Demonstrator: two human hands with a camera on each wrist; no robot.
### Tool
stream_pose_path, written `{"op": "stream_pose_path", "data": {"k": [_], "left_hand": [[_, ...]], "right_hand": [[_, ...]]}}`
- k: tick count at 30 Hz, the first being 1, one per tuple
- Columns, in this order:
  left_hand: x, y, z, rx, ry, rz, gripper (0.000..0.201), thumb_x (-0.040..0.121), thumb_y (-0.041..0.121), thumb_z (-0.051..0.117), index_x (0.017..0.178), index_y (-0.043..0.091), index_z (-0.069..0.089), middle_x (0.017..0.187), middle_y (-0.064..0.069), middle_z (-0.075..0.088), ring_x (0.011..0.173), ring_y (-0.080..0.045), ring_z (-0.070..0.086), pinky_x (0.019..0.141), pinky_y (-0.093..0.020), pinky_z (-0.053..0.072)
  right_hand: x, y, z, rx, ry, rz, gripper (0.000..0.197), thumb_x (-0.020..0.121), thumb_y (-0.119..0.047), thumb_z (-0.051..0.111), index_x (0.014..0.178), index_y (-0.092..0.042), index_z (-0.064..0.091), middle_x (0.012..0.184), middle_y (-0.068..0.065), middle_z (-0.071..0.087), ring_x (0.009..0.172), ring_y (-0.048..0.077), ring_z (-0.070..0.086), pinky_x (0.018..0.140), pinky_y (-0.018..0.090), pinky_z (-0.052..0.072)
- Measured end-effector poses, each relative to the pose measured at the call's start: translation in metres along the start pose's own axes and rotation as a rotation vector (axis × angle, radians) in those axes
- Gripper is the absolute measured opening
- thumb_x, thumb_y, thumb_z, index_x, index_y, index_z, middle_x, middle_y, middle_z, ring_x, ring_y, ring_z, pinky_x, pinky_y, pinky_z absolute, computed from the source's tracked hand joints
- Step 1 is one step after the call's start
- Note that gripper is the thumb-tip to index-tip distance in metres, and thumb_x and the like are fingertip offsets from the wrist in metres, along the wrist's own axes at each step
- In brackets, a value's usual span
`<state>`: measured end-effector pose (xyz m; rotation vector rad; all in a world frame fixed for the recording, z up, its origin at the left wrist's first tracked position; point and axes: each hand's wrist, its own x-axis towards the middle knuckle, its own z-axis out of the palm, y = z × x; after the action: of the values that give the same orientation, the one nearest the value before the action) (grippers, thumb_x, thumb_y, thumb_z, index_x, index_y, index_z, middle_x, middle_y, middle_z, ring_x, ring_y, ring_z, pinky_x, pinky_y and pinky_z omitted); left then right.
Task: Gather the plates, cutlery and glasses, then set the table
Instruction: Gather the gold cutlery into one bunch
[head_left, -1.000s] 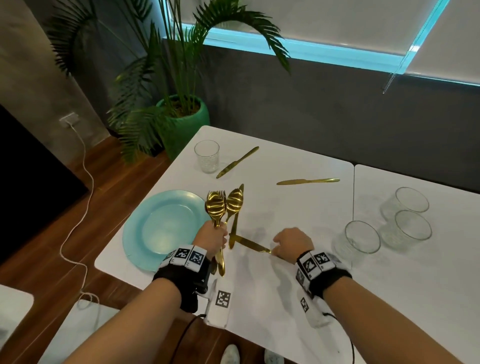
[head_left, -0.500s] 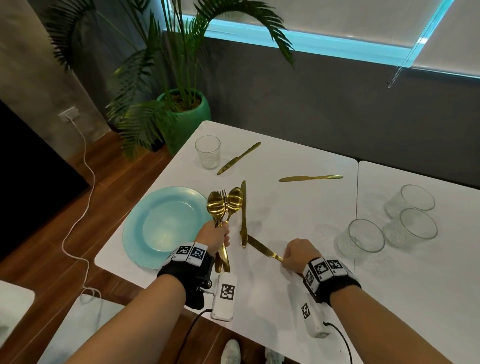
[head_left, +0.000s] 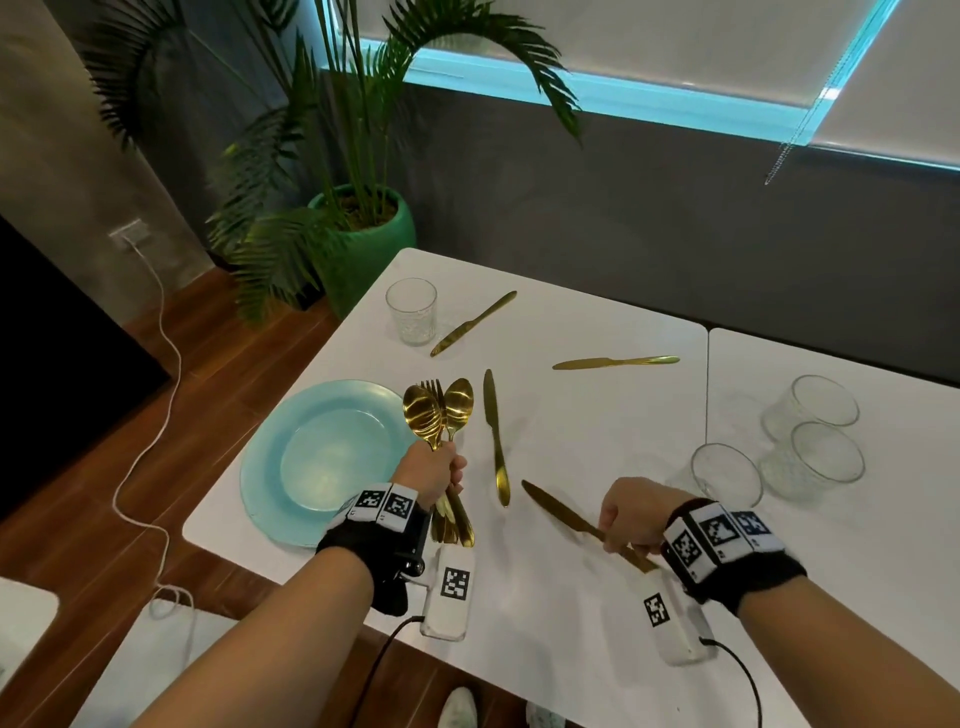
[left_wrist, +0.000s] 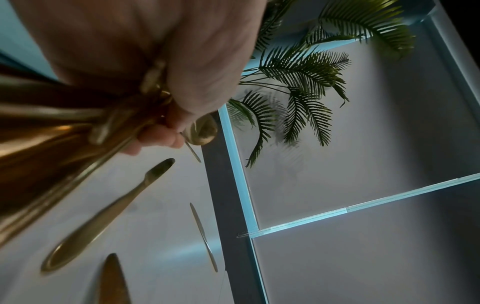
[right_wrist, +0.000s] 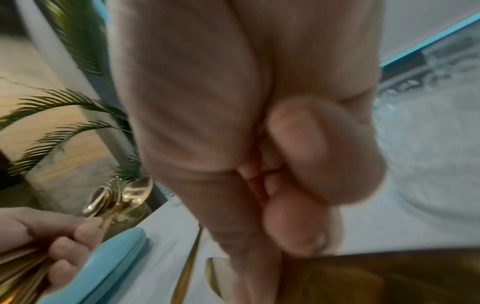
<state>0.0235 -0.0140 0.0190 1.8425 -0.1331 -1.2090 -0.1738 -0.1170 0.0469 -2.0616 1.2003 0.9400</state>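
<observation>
My left hand (head_left: 435, 470) grips a bundle of gold spoons and forks (head_left: 439, 410) upright, just right of the light blue plate (head_left: 311, 457) at the table's near left. My right hand (head_left: 631, 512) holds a gold knife (head_left: 558, 512) by its handle, blade pointing up-left just above the white table (head_left: 597, 431). A second gold knife (head_left: 496, 436) lies between my hands. Two more knives (head_left: 472, 323) (head_left: 615, 362) lie farther back. In the left wrist view my fingers (left_wrist: 155, 135) wrap the cutlery handles (left_wrist: 78, 131).
One glass (head_left: 410, 310) stands at the far left of the table; three glasses (head_left: 727, 475) (head_left: 815, 460) (head_left: 810, 402) cluster at the right. A potted palm (head_left: 358, 234) stands beyond the far left corner. A white cable (head_left: 150, 415) trails over the wooden floor.
My right hand has drawn the knife back toward the near right. The knife next to the bundle now lies flat on the table. My left hand stays put.
</observation>
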Motion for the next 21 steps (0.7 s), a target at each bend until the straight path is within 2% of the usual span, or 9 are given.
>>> {"op": "stream_pose_path", "data": {"k": [2,4,6,9,11,15,17,19,21], "left_hand": [[-0.001,0.002,0.002,0.025,0.012,0.004,0.027,0.098,0.018,0.041,0.072,0.013,0.045,0.069,-0.005,0.047,0.061,-0.014,0.043,0.077,-0.031,0.044],[-0.002,0.006,0.002,0.029,0.017,0.012,0.025,0.098,0.017,0.042,0.073,0.013,0.045,0.070,-0.005,0.046,0.061,-0.014,0.043,0.070,-0.028,0.045],[-0.002,0.009,0.003,0.019,-0.001,0.017,0.025,0.098,0.016,0.042,0.073,0.013,0.046,0.069,-0.005,0.045,0.060,-0.014,0.041,0.063,-0.024,0.043],[-0.005,0.013,0.003,-0.035,-0.044,0.004,0.019,0.098,0.013,0.041,0.084,0.011,0.052,0.069,-0.004,0.045,0.059,-0.013,0.040,0.061,-0.023,0.040],[-0.005,0.013,0.004,-0.075,-0.072,0.006,0.015,0.099,0.011,0.039,0.096,0.006,0.052,0.069,-0.004,0.045,0.059,-0.013,0.041,0.061,-0.023,0.041],[-0.011,0.009,0.004,-0.100,-0.088,0.017,0.027,0.100,0.015,0.039,0.075,0.007,0.047,0.067,-0.006,0.045,0.060,-0.014,0.044,0.061,-0.024,0.042],[-0.010,0.006,0.004,-0.076,-0.104,0.031,0.027,0.100,0.016,0.038,0.076,0.008,0.047,0.073,-0.007,0.052,0.066,-0.016,0.052,0.067,-0.027,0.047],[-0.009,0.002,0.001,-0.008,-0.117,0.035,0.023,0.100,0.017,0.039,0.081,0.012,0.051,0.090,-0.009,0.062,0.084,-0.020,0.063,0.084,-0.033,0.052],[-0.008,0.000,-0.002,0.053,-0.136,0.040,0.024,0.100,0.021,0.040,0.084,0.013,0.056,0.107,-0.013,0.066,0.103,-0.027,0.064,0.100,-0.040,0.047]], "right_hand": [[-0.007,-0.001,-0.011,-0.086,0.033,0.005,0.029,0.088,-0.019,0.063,0.112,-0.003,0.064,0.069,-0.002,0.052,0.051,0.005,0.041,0.047,0.014,0.036],[-0.007,-0.001,-0.022,-0.039,0.100,-0.012,0.021,0.087,-0.019,0.063,0.105,-0.009,0.066,0.066,-0.004,0.051,0.050,0.006,0.043,0.048,0.014,0.038],[-0.002,-0.004,-0.027,0.204,0.177,-0.048,0.005,0.087,-0.018,0.064,0.089,-0.013,0.064,0.062,-0.002,0.055,0.048,0.009,0.047,0.045,0.017,0.040],[0.010,-0.020,-0.025,0.607,0.240,-0.097,0.009,0.084,-0.014,0.068,0.078,-0.013,0.061,0.062,0.002,0.058,0.049,0.012,0.049,0.045,0.020,0.038],[0.019,-0.034,-0.019,0.773,0.209,-0.104,0.011,0.082,-0.014,0.070,0.076,-0.014,0.062,0.064,0.005,0.058,0.051,0.014,0.049,0.046,0.021,0.038],[0.037,-0.059,-0.004,0.974,0.158,-0.100,0.010,0.081,-0.013,0.071,0.076,-0.014,0.062,0.076,0.012,0.059,0.051,0.014,0.045,0.045,0.021,0.036],[0.041,-0.069,0.002,1.012,0.162,-0.108,0.009,0.081,-0.012,0.071,0.079,-0.015,0.062,0.073,0.010,0.058,0.050,0.013,0.044,0.045,0.021,0.035],[0.044,-0.077,0.006,1.018,0.157,-0.130,0.008,0.082,-0.013,0.070,0.084,-0.015,0.063,0.071,0.007,0.058,0.049,0.012,0.044,0.044,0.021,0.035],[0.044,-0.083,0.006,1.007,0.139,-0.152,0.010,0.083,-0.014,0.069,0.091,-0.013,0.064,0.067,0.004,0.058,0.047,0.010,0.044,0.044,0.020,0.035]]}}
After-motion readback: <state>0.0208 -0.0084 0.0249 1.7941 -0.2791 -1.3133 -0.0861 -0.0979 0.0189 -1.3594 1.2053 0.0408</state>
